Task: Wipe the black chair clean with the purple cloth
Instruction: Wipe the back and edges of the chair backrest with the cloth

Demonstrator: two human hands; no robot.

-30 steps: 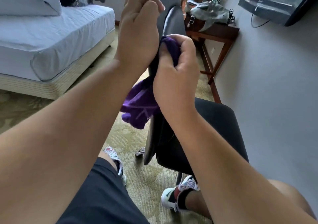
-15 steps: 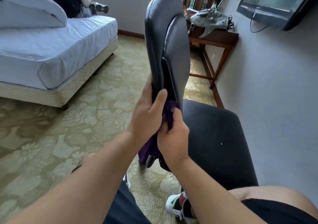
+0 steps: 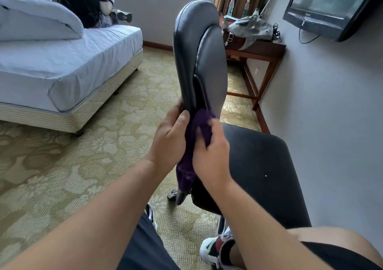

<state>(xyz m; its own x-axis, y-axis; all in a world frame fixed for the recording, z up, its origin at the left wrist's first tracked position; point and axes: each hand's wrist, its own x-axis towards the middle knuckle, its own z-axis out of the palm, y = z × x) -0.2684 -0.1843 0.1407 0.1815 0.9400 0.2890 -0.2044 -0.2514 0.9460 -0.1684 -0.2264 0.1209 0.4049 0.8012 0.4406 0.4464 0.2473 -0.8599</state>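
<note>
Wiping low on the backrest (image 3: 209, 62) of the black chair (image 3: 248, 187), just above the rear edge of the seat (image 3: 269, 155). Gripping the backrest's near edge with the left hand (image 3: 169, 141), fingers curled round it, seemingly to steady it against the rubbing. Pinching the purple cloth (image 3: 202, 122) in the right hand (image 3: 211, 153), thumb and fingers folded over it, pressing it onto that same edge; loose tail left hanging between the wrists. Compared with a second ago: down from the backrest's top to its foot, arms further from the camera; against half a second ago, hardly shifted, slightly more cloth showing.
</note>
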